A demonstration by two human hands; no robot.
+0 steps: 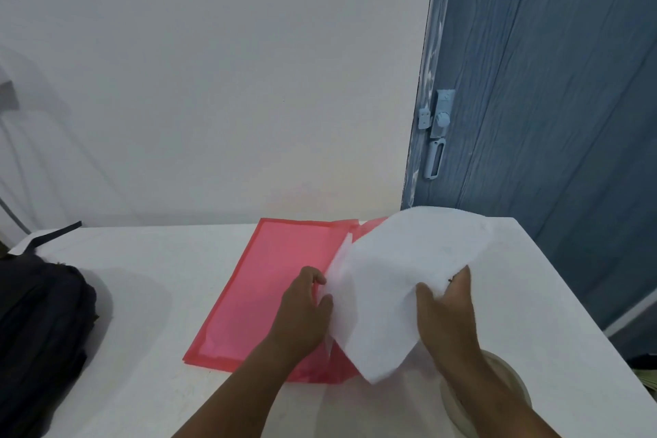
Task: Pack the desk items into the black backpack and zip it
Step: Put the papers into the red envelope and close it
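The red folder (270,281) lies opened flat on the desk (153,295), ready to take paper. The right hand (444,309) grips a bowed sheaf of white sheets (401,288) above it, lifted probably to slide them in. The left hand (305,306) pinches the sheets' near edge, steadying them. The black backpack (39,324) waits well apart at the desk's left edge, not yet loaded.

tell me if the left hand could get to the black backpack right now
Probably not at once: the left hand pinches the white paper. The table toward the black backpack shows nothing between.
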